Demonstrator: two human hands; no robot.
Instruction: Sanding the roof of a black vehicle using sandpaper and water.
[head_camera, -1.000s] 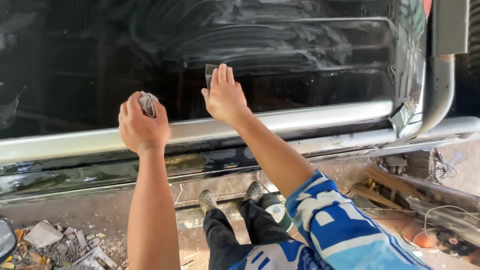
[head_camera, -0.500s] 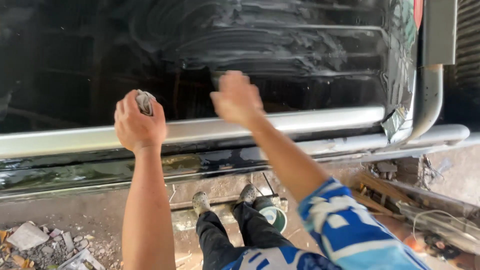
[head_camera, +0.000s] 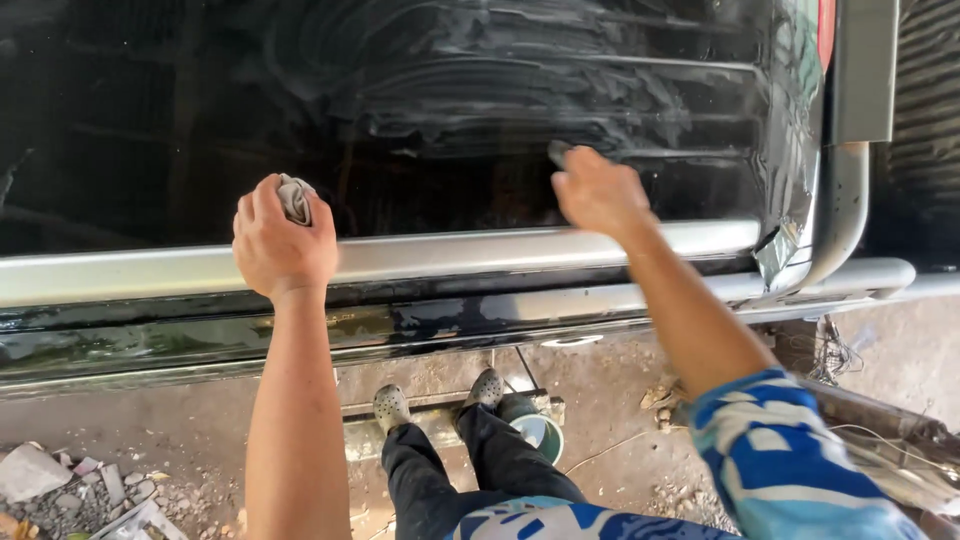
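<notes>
head view, looking down: the left hand (head_camera: 283, 243) is closed in a fist around a crumpled grey cloth (head_camera: 295, 197), which sticks out above the thumb side, and the fist rests against the silver trim rail (head_camera: 450, 253) along the lower edge of a glossy black vehicle panel (head_camera: 420, 110). the right hand (head_camera: 598, 192) lies well apart to the right, fingers curled and pressing a small dark pad (head_camera: 558, 152) flat on the panel just above the rail; only a corner of the pad shows past the fingertips, the rest hidden by the hand. pale soapy smears (head_camera: 520, 70) streak the panel above and around the right hand. below, the person's grey clogs (head_camera: 392, 405) stand on a low metal step, with a small pale bowl (head_camera: 537, 432) just beside the right foot, on dusty concrete floor (head_camera: 150, 430).
</notes>
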